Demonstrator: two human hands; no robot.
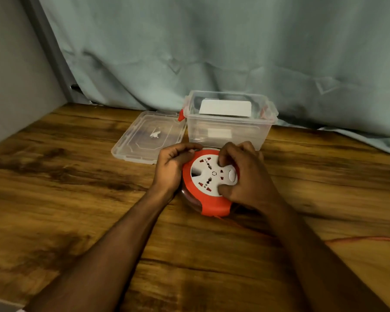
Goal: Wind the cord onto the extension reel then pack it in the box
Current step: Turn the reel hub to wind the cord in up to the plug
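Cord (360,239), thin and red, trailed loose across the wooden table (77,199) from the near edge of the extension reel (208,183) and ran off to the right, so the winding looked unfinished. The reel lay flat on the table just in front of the clear box (227,129), socket face up. The left hand (170,167) curled its fingers round the reel's far-left rim and steadied the red housing. The right hand (245,174) rested on the white socket disc (206,174), fingertips bent onto its face as if to turn it.

Judged from its build, the reel was rigid plastic, light enough for one hand, with a smooth rim that might slip; the red housing seemed the soundest place to grip, while the disc was for turning only. The cord looked limp and likely to snag or kink if fed carelessly.

The box stood open, its lid (148,137) lying flat to its left, with a white rectangular item (225,109) apparently inside.
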